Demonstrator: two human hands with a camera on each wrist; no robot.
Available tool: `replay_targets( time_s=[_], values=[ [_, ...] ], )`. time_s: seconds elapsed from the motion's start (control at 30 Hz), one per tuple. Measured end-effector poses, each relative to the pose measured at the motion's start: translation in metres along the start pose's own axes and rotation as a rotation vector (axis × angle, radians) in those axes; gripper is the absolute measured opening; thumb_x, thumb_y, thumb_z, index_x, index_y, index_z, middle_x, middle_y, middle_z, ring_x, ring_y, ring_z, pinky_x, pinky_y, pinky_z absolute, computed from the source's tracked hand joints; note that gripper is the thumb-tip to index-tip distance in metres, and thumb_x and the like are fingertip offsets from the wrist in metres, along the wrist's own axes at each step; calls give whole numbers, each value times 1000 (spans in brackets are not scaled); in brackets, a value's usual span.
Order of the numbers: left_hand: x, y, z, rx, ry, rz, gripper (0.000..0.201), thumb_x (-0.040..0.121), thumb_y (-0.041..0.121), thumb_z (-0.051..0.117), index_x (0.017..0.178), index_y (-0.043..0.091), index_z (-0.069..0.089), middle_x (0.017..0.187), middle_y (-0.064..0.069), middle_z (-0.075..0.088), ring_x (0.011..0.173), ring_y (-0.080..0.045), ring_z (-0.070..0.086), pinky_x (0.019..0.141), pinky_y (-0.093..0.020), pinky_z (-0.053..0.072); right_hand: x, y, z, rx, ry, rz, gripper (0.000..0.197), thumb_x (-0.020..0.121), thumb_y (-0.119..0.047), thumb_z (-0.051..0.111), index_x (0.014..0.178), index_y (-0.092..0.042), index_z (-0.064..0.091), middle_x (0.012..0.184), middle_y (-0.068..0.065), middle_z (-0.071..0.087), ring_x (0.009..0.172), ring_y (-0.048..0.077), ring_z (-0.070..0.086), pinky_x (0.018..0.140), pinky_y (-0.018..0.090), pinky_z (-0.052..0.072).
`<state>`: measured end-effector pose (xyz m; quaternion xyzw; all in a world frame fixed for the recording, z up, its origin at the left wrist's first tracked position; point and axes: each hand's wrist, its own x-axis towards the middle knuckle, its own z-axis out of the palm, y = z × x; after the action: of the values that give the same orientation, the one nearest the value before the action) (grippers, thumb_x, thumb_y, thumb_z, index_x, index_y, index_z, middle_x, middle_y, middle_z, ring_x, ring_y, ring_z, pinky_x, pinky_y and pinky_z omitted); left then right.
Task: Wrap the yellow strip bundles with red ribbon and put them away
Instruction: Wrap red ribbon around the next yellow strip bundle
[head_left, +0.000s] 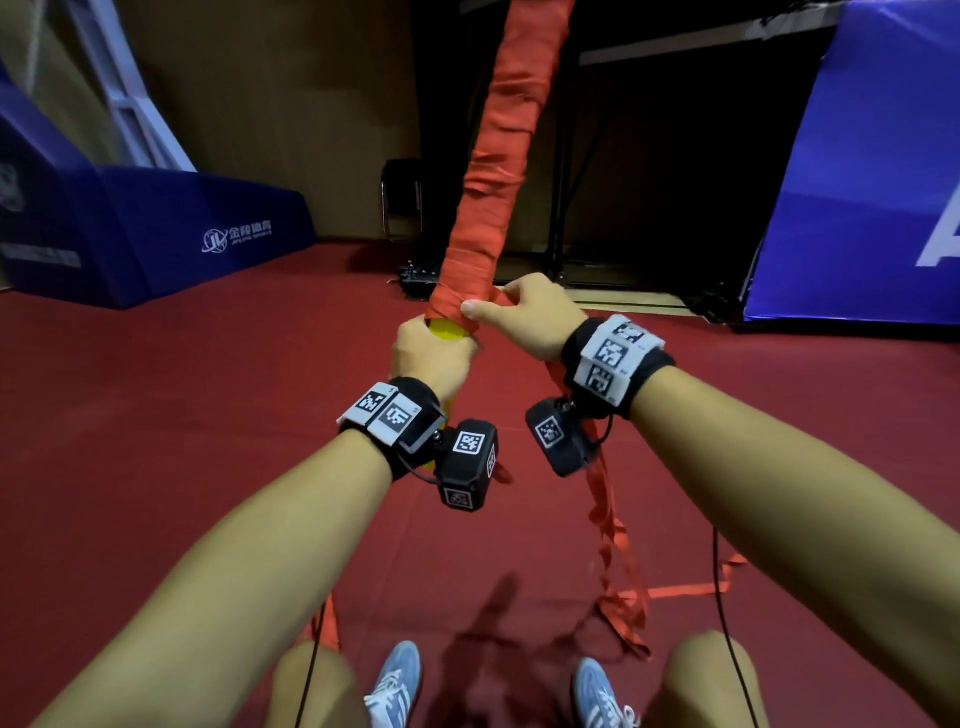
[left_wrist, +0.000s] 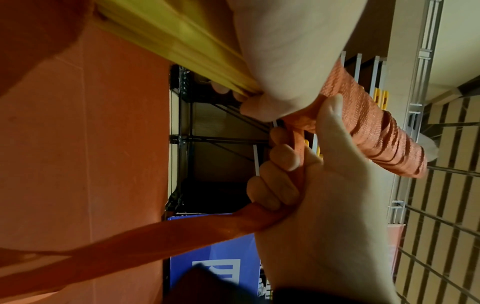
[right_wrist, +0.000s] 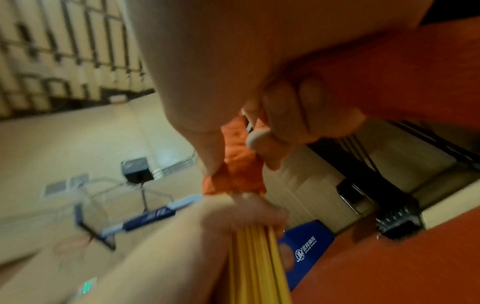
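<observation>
- Red ribbon (head_left: 488, 171) is a soft woven band, light and floppy. I judge it goes loose when the tension drops, so it should be held tight close to the last turn.
- Yellow strip bundle (head_left: 448, 328) stands tilted in front of the person, mostly covered in red. The strips look stiff but may slide on each other, so the bare part just under the wrap is the best grip.
- Left hand (head_left: 431, 358) is closed around this bare yellow part.
- Right hand (head_left: 530, 317) curls its fingers around the ribbon, with the thumb on the wrap's edge. The loose tail (head_left: 618, 551) hangs to the floor (head_left: 208, 415).
</observation>
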<state>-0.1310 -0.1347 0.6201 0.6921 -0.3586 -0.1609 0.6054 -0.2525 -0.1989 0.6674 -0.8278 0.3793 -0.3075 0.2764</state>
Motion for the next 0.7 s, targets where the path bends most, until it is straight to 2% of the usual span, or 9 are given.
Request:
replay_targets(
  time_s=[0.07, 0.13, 0.2, 0.3, 0.37, 0.47, 0.53, 0.6, 0.7],
  values=[
    [0, 2, 1, 55, 0, 20, 32, 61, 40, 70, 89, 24, 71, 79, 0, 73, 71, -28, 70, 64, -38, 57, -6, -8, 11, -105, 87, 5, 62, 73, -79, 65, 65, -18, 58, 66, -4, 63, 61, 15, 60, 58, 30, 46],
    [-2, 3, 1, 96, -22, 44, 36, 63, 43, 66, 96, 29, 69, 87, 2, 73, 79, -27, 71, 71, -40, 60, -6, -8, 18, -138, 148, 15, 65, 68, -85, 62, 72, -19, 64, 71, -1, 67, 66, 19, 64, 59, 31, 47],
    [-1, 2, -3, 102, -82, 74, 42, 59, 39, 71, 100, 31, 66, 94, 2, 73, 84, -26, 70, 75, -39, 58, -3, 0, 17, 10, 116, -22, 49, 80, -66, 71, 74, -18, 69, 71, -1, 71, 64, 14, 65, 56, 28, 44],
    [3, -4, -12, 50, -255, 145, 42, 64, 25, 83, 100, 30, 62, 89, 3, 70, 79, -20, 65, 68, -32, 50, -5, 13, 13, 331, 25, -127, 15, 91, -31, 75, 91, -16, 74, 77, -8, 75, 67, 0, 65, 70, 22, 48],
    [9, -8, -20, -21, -401, 119, 46, 59, 20, 86, 96, 31, 62, 86, -6, 71, 78, -22, 66, 69, -37, 54, -11, 15, 9, 453, -23, -163, 10, 96, -10, 67, 87, -14, 65, 56, -18, 65, 52, -8, 57, 59, 10, 43],
    [16, -14, -31, -131, -645, -17, 50, 61, 6, 82, 106, 21, 64, 92, -18, 73, 85, -28, 72, 80, -46, 60, -16, 21, 9, 493, -111, -168, 19, 96, -6, 65, 83, -19, 60, 44, -16, 50, 37, -2, 37, 41, 15, 27],
    [10, -14, -35, -138, -749, -87, 26, 77, -7, 70, 100, 5, 64, 78, -15, 72, 71, -26, 73, 70, -40, 62, -15, 27, 14, 494, -175, -163, 11, 93, -12, 70, 88, -20, 65, 48, -13, 47, 40, 6, 30, 42, 24, 22],
    [4, -14, -34, -108, -741, -121, 17, 71, -3, 69, 86, -1, 63, 64, -13, 67, 56, -25, 68, 59, -34, 60, -13, 28, 21, 528, -200, -137, 13, 88, -14, 76, 83, -21, 66, 50, -10, 43, 42, 9, 28, 44, 25, 21],
    [6, -20, -29, -76, -542, -95, 23, 50, 10, 73, 70, 1, 66, 60, -16, 62, 52, -29, 61, 61, -34, 53, -8, 21, 19, 550, -209, -95, 18, 86, -16, 78, 77, -21, 64, 52, -4, 36, 41, 10, 27, 43, 23, 21]
  ],
)
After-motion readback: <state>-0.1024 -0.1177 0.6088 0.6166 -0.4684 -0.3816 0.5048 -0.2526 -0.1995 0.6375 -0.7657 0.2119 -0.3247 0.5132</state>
